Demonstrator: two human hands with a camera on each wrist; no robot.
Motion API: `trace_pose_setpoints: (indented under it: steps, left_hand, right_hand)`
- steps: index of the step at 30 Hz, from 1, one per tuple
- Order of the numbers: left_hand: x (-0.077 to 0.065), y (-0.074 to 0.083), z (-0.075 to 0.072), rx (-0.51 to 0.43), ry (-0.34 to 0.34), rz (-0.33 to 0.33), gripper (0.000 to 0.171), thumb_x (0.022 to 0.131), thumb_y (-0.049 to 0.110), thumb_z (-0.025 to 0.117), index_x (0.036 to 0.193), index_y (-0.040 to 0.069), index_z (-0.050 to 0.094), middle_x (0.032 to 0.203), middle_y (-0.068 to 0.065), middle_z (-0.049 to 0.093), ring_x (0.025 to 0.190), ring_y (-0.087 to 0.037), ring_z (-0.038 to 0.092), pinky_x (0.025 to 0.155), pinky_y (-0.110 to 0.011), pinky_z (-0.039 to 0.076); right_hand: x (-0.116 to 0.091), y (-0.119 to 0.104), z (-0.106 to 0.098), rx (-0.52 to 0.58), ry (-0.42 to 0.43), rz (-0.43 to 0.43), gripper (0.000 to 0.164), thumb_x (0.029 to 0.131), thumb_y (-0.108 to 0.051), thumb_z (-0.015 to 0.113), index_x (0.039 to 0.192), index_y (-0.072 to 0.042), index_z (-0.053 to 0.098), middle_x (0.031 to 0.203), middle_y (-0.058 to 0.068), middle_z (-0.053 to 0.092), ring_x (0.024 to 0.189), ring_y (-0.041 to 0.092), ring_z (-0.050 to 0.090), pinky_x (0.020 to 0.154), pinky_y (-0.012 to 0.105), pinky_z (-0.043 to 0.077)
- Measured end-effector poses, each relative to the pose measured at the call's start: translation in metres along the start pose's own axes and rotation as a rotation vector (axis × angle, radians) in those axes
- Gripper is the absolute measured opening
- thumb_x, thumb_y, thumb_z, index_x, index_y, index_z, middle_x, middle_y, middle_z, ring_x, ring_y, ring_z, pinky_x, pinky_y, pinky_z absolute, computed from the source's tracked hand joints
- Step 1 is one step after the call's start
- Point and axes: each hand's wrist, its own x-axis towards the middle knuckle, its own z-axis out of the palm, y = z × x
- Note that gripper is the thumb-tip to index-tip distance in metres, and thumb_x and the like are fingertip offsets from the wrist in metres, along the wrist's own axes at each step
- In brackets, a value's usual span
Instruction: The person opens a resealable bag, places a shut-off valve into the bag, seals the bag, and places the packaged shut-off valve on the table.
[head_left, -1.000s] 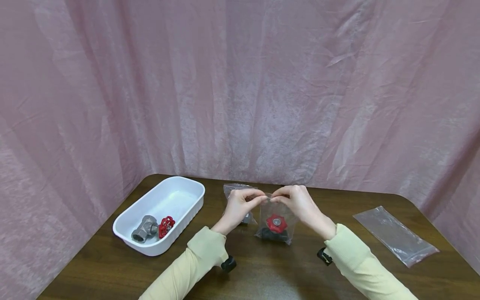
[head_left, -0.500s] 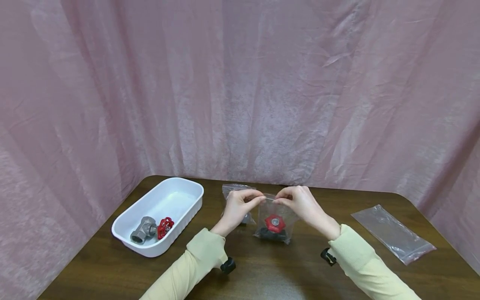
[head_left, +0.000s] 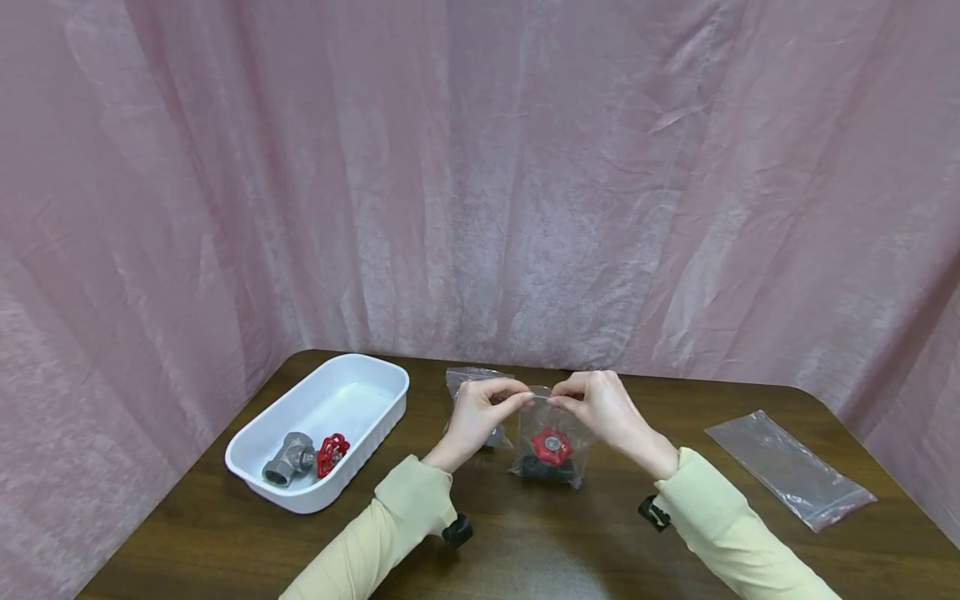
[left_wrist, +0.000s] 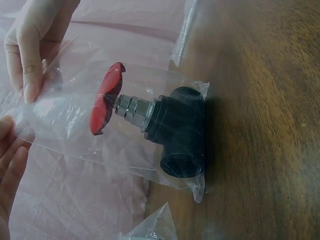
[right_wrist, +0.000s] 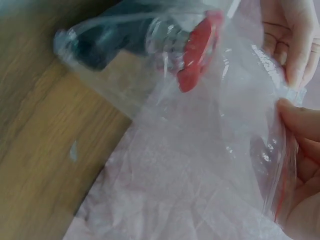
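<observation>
A clear zip bag [head_left: 534,421] stands on the table between both hands. Inside it is a valve [left_wrist: 182,125] with a black body, a metal neck and a red handwheel [head_left: 552,447]. My left hand [head_left: 477,415] pinches the bag's top edge between thumb and fingers. My right hand [head_left: 604,410] pinches the same edge a little to the right. In the right wrist view, a red line runs along the mouth of the bag [right_wrist: 240,135] by the fingers. The valve's body rests at the bottom of the bag, with its handwheel above.
A white tub [head_left: 352,396] at the left holds a grey metal valve [head_left: 288,458] with a red handwheel. Behind my left hand stands another clear bag [head_left: 471,377], its contents mostly hidden. A flat clear bag [head_left: 787,471] lies at the right.
My right hand has slid slightly to the right along the bag's top edge, widening the gap between the hands. The left hand keeps its pinch in about the same place.
</observation>
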Motion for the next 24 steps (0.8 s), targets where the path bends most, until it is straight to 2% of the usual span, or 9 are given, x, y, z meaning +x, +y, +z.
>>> trace_pose_setpoints:
  steps: [2,5,9,11,13,18,24]
  left_hand:
    - [0.000,0.007,-0.001,0.011,-0.001,-0.002,0.007,0.084,0.001,0.063,0.087,-0.002,0.068,0.078,-0.011,0.066,0.070,-0.022,0.063,0.057,-0.025,0.045]
    - [0.001,0.009,-0.001,0.025,0.003,0.000,0.006,0.083,0.000,0.063,0.086,-0.003,0.068,0.077,-0.012,0.066,0.069,-0.023,0.062,0.055,-0.025,0.044]
    - [0.002,-0.009,0.002,0.020,0.010,0.008,0.006,0.083,0.003,0.064,0.086,0.001,0.069,0.077,-0.005,0.067,0.068,-0.020,0.062,0.054,-0.025,0.044]
    - [0.002,-0.018,0.003,0.019,0.017,0.008,0.006,0.083,0.006,0.065,0.086,0.004,0.070,0.076,-0.001,0.067,0.068,-0.016,0.063,0.054,-0.025,0.044]
    - [0.002,-0.025,0.004,0.018,0.023,0.012,0.006,0.083,0.010,0.066,0.086,0.008,0.070,0.076,0.004,0.067,0.068,-0.012,0.062,0.055,-0.026,0.045]
    - [0.002,-0.029,0.004,0.008,0.027,0.031,0.009,0.084,0.018,0.065,0.086,0.011,0.070,0.077,0.008,0.067,0.068,-0.009,0.062,0.054,-0.027,0.046]
    - [0.001,-0.027,0.004,0.000,0.025,0.025,0.009,0.084,0.018,0.065,0.086,0.011,0.070,0.077,0.008,0.067,0.068,-0.009,0.063,0.055,-0.027,0.046]
  right_hand:
    - [0.000,0.000,0.000,0.007,0.002,0.011,0.009,0.069,-0.001,0.076,0.070,-0.008,0.070,0.066,-0.004,0.063,0.054,0.003,0.053,0.047,0.023,0.043]
    - [0.000,0.000,-0.002,0.036,-0.012,0.065,0.008,0.071,-0.003,0.075,0.071,-0.008,0.070,0.067,-0.005,0.064,0.055,0.003,0.053,0.049,0.023,0.043]
    - [-0.002,0.001,-0.004,0.079,-0.060,0.140,0.004,0.074,-0.007,0.073,0.076,-0.007,0.071,0.072,-0.005,0.065,0.059,0.006,0.055,0.052,0.025,0.045]
    - [-0.003,0.001,-0.005,0.088,-0.085,0.155,0.007,0.075,-0.010,0.072,0.081,-0.006,0.071,0.076,-0.004,0.066,0.063,0.008,0.057,0.055,0.025,0.046]
    - [-0.005,0.002,-0.007,0.094,-0.107,0.165,0.010,0.076,-0.012,0.072,0.084,-0.006,0.071,0.079,-0.003,0.066,0.065,0.009,0.058,0.056,0.026,0.046]
    - [-0.008,0.004,-0.010,0.093,-0.130,0.170,0.009,0.078,-0.016,0.071,0.082,-0.008,0.070,0.076,-0.006,0.064,0.063,0.009,0.057,0.055,0.025,0.045]
    - [-0.009,0.006,-0.008,0.083,-0.103,0.148,0.006,0.078,-0.015,0.071,0.077,-0.009,0.070,0.071,-0.010,0.062,0.059,0.005,0.053,0.053,0.024,0.044]
